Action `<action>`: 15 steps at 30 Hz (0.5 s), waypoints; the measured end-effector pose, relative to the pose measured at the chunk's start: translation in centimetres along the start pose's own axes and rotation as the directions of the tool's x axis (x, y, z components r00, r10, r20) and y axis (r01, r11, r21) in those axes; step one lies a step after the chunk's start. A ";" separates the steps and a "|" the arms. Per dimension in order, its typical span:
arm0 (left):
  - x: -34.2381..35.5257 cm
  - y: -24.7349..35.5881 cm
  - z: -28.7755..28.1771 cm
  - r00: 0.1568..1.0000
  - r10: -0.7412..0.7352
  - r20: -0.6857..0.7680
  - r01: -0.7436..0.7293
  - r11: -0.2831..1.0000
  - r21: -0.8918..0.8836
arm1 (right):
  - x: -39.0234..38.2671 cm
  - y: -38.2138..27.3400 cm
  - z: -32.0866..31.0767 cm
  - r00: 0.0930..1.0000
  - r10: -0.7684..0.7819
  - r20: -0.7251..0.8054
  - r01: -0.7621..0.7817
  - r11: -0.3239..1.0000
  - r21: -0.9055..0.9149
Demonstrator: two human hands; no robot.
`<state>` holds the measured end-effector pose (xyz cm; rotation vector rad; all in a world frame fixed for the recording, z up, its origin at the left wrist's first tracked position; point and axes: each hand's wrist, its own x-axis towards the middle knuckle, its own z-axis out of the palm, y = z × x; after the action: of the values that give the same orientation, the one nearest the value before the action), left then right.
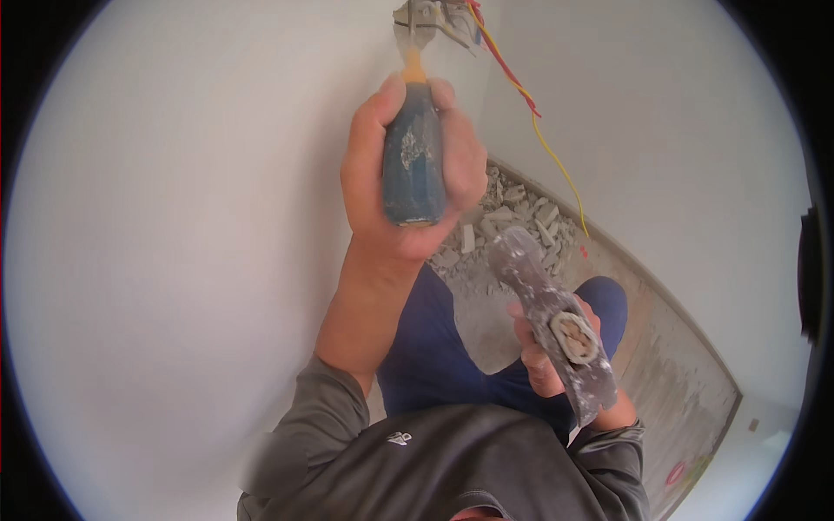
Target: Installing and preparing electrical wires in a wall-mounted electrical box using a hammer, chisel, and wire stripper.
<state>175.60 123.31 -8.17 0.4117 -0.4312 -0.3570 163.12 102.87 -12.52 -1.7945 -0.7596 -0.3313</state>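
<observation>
A scraper (413, 161) with a worn blue handle and a yellow neck is gripped in my left hand (367, 169), fingers closed around the handle. Its flat grey blade points up toward a broken hole (439, 13) in the white wall, at the top of the view; whether the edge touches it I cannot tell. Lower and to the right, my right hand (543, 372) is wrapped around the handle of a hammer (521, 256). White dust speckles the hammer's dark metal head, which hides most of the handle. The hammer head is apart from the scraper's butt.
Red and yellow wires (512, 74) hang from the hole along the corner. Broken chunks of rubble (512, 213) lie on the dusty floor (665, 369) by the wall's foot. White walls (191, 234) stand close on the left and right. My knees (604, 300) are bent below.
</observation>
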 end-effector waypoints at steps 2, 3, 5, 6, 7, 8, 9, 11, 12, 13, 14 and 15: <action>0.0 0.2 0.5 1.000 -0.006 0.021 0.006 1.000 0.024 | 0.7 -0.6 -0.3 0.998 -0.019 0.053 0.024 0.996 -0.085; 0.0 0.2 0.9 1.000 -0.014 0.008 0.014 1.000 -0.003 | 0.8 -0.5 -0.1 0.999 -0.017 0.047 0.021 0.996 -0.086; 0.2 0.2 1.2 1.000 -0.031 -0.004 0.031 0.999 -0.027 | 1.1 0.1 0.2 0.993 -0.115 0.005 0.114 0.989 -0.098; 0.3 0.5 1.1 0.998 -0.057 -0.008 0.056 0.997 -0.044 | 1.6 0.3 0.8 0.982 -0.183 -0.044 0.182 0.983 -0.026; 0.3 0.9 1.1 0.996 -0.083 -0.011 0.082 0.995 -0.061 | 1.9 0.2 1.0 0.982 -0.181 -0.054 0.180 0.983 -0.026; 0.4 1.4 1.1 0.996 -0.093 -0.009 0.093 0.994 -0.057 | 2.1 0.0 1.1 0.974 -0.226 -0.032 0.223 0.973 -0.063; 0.5 2.0 0.9 0.993 -0.113 0.046 0.116 0.992 -0.058 | 2.3 -0.4 1.3 0.964 -0.265 -0.010 0.263 0.960 -0.099; 0.6 2.2 1.2 0.984 -0.144 0.104 0.150 0.987 -0.055 | 3.3 -1.5 1.7 0.958 -0.286 -0.016 0.280 0.946 -0.162; 0.8 2.0 1.4 0.988 -0.125 0.095 0.130 0.990 -0.054 | 3.5 -1.7 1.8 0.947 -0.321 0.009 0.313 0.919 -0.239; 0.9 1.8 1.6 0.991 -0.104 0.086 0.109 0.993 -0.053 | 3.6 -1.9 1.8 0.935 -0.352 0.039 0.346 0.884 -0.313; 1.0 1.7 1.6 0.989 -0.113 0.093 0.118 0.992 -0.053 | 3.5 -1.5 2.4 0.907 -0.421 0.017 0.402 0.854 -0.329; 1.1 1.7 1.6 0.989 -0.114 0.089 0.118 0.992 -0.038 | 3.7 -1.5 2.5 0.904 -0.427 0.011 0.405 0.850 -0.338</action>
<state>176.21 123.80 -5.72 0.3807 -0.4848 -0.4979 164.62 106.75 -10.19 -1.9074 -1.1002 -0.8480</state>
